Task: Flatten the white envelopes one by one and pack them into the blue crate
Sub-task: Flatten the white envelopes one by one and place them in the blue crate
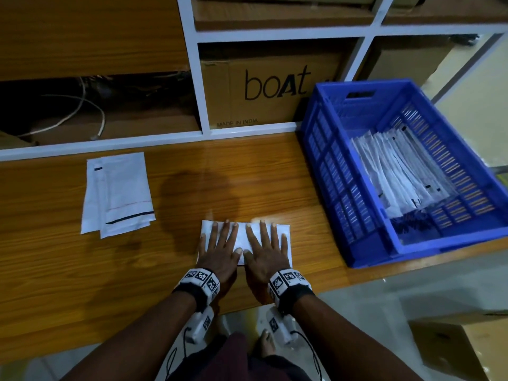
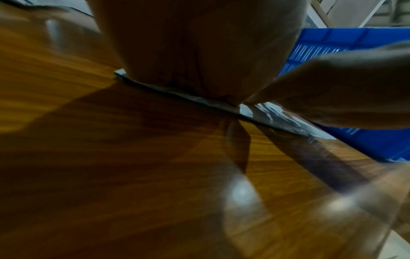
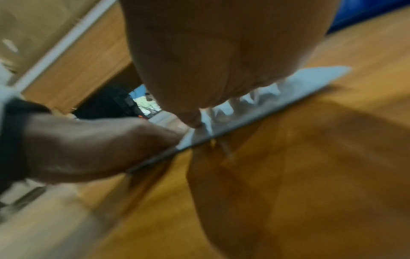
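My left hand [image 1: 220,251] and right hand [image 1: 266,250] lie side by side, fingers straight and spread, pressing a white envelope [image 1: 284,232] flat near the worktop's [image 1: 55,270] front edge. The blue crate [image 1: 365,240] stands at the right end, envelopes inside; two spare envelopes [image 1: 118,193] lie toward the back left.

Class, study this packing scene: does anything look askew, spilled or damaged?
Only slightly. The blue crate sits skewed to the table edge, and the waiting envelopes lie fanned unevenly. Both hands press one envelope flat. Nothing spilled or torn.
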### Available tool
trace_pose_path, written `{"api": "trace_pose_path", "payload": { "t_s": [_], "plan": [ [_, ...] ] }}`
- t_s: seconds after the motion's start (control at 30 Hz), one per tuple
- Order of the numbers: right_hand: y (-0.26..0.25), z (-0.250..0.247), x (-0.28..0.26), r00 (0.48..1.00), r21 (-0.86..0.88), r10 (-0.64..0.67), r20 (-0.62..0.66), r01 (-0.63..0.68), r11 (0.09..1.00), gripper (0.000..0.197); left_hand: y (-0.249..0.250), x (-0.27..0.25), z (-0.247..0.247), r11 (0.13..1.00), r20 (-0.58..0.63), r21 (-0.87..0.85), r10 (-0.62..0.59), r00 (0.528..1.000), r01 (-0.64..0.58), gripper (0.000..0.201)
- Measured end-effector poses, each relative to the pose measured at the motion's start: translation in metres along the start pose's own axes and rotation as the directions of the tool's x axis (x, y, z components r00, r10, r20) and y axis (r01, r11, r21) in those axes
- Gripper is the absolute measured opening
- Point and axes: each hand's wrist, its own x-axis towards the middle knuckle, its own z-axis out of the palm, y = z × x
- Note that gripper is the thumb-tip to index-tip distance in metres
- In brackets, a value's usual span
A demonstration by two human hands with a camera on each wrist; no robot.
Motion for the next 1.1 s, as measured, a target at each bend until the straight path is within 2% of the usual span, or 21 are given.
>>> {"api": "trace_pose_path", "payload": {
  "t_s": [0.23, 0.43, 0.53, 0.63, 0.73, 0.8, 0.87, 0.97, 1.1],
  "plan": [
    [0.004, 0.006, -0.002, 1.000, 0.032, 0.008, -0.029, -0.007, 0.999, 0.063, 0.006, -0.003, -0.001, 1.000, -0.030, 0.022, -0.020, 0.999, 0.021, 0.067],
    [0.007, -0.001, 0.001, 0.999, 0.005, -0.006, 0.037, 0.006, 1.000, 0.064, 0.002, 0.000, -0.001, 0.999, 0.010, 0.031, -0.008, 1.000, 0.008, 0.069],
    [0.004, -0.019, -0.002, 0.998, 0.026, -0.015, 0.064, 0.014, 1.000, 0.064, 0.001, -0.002, -0.006, 1.000, 0.021, -0.006, 0.003, 1.000, -0.003, 0.072],
    [-0.001, -0.041, -0.003, 0.999, -0.025, -0.036, -0.008, 0.035, 0.999, 0.066, 0.004, -0.009, -0.018, 0.998, -0.029, -0.067, 0.007, 1.000, -0.009, 0.072],
    [-0.006, -0.052, 0.002, 0.997, -0.084, -0.067, 0.046, 0.071, 0.994, 0.071, 0.007, -0.015, -0.027, 0.991, -0.117, -0.130, -0.031, 0.993, 0.015, 0.075],
    [-0.009, -0.055, 0.006, 0.996, -0.096, -0.061, 0.069, 0.068, 0.993, 0.075, 0.006, -0.013, -0.031, 0.990, -0.128, -0.136, -0.048, 0.991, 0.031, 0.079],
    [-0.012, -0.059, 0.009, 0.998, -0.122, -0.065, 0.004, 0.065, 0.990, 0.075, 0.005, -0.009, -0.036, 0.991, -0.105, -0.129, -0.056, 0.993, 0.042, 0.082],
    [-0.015, -0.073, 0.010, 0.996, -0.150, -0.066, -0.063, 0.056, 0.987, 0.068, 0.006, -0.008, -0.044, 0.996, -0.099, -0.075, -0.054, 0.994, 0.047, 0.076],
    [-0.016, -0.099, 0.009, 0.994, -0.166, -0.087, -0.067, 0.075, 0.983, 0.041, 0.008, -0.009, -0.054, 0.999, -0.211, 0.001, -0.036, 0.977, 0.037, 0.063]
  ]
}}
